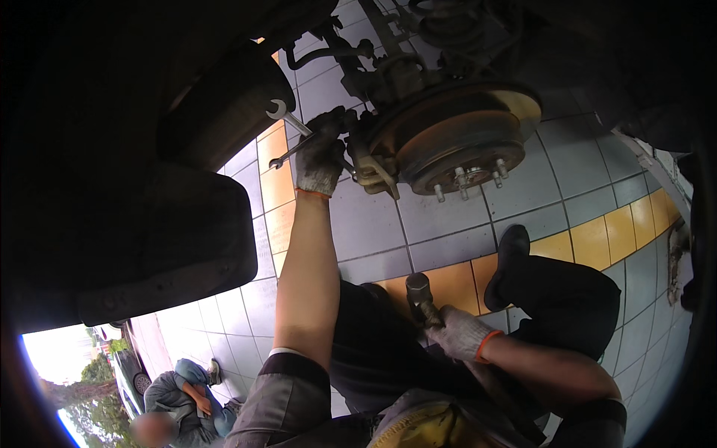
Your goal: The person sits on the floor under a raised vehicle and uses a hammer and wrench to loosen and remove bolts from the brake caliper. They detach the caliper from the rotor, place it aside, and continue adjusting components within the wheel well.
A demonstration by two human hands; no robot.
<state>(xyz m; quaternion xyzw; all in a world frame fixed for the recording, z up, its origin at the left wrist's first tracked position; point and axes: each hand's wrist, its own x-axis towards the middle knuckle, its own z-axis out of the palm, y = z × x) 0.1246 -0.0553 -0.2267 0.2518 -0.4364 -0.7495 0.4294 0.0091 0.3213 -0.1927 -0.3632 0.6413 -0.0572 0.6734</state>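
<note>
"What is the left hand (320, 155) doing?"
"It's grasping two wrenches (296, 122), which are jutting out leftward near the brake disc (461, 142)."
"And the right hand (461, 334)?"
"It's gripping a hammer (420, 291) just below the head, which is showing over the orange tiles (453, 287)."

Smooth shiny metal wrenches (298, 125), dull metal hammer (419, 290), seemingly rust-roughened brake disc (459, 142), matt cloth gloves (463, 336), glossy floor tiles (441, 216).

A head-worn fisheye looks down from nearby over the brake disc (461, 136).
</note>
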